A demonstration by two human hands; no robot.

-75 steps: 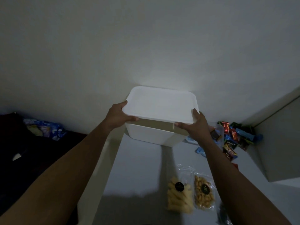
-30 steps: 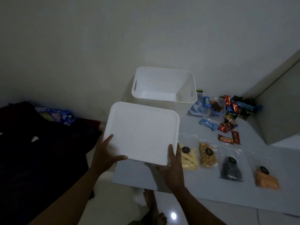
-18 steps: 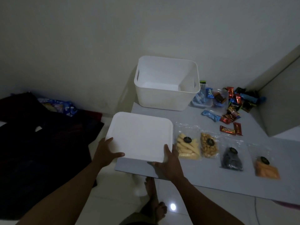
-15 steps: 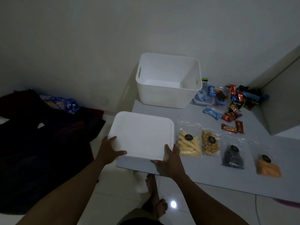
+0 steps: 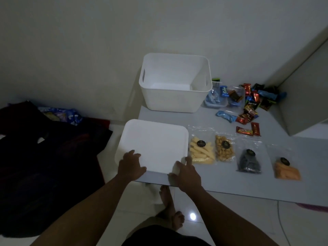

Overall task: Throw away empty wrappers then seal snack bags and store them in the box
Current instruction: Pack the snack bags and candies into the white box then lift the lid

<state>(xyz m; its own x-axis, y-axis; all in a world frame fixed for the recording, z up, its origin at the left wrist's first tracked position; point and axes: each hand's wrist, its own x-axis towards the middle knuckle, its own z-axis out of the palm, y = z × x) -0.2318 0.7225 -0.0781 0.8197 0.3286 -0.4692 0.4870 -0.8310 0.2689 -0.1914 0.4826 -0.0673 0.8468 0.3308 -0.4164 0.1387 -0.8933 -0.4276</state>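
Head camera, looking down, dim light.

White lid [image 5: 154, 144] flat on the near left part of the grey table [image 5: 230, 185], left side jutting past the table's edge. Left hand [image 5: 130, 166] palm down on the lid's near left corner, fingers spread over the top, thumb pointing right by the near rim; resting there, curled round nothing. Right hand [image 5: 186, 172] at the near right corner, index finger up along the right rim, thumb low by the near rim; touching the lid, but pinching the rim or only laid against it, cannot tell.

Box [image 5: 170, 103] white, upright and open-topped, at the table's far left against the wall, just beyond the lid and apart from it; slot handles in both end walls.

Right of the lid, a row of four clear bags, each with a round black label: sticks bag [image 5: 201, 151] just beside the lid's right rim, then nuts bag [image 5: 224, 148], dark bag [image 5: 248, 161], orange bag [image 5: 285, 169]. Tops sealed or not, cannot tell.

Farther back, right of the box, a loose heap of wrappers [image 5: 250, 105] in red, blue and black, reaching toward a pale cabinet [image 5: 305, 103]. Clear tub [image 5: 215, 102] with blue packets just beside the box. Two red bars [image 5: 247, 130] apart from the heap, nearer the bags.

Left of the table, on the floor, dark cloth [image 5: 44, 157]. Below the table's near edge, a bare foot [image 5: 168, 208] on glossy tile.
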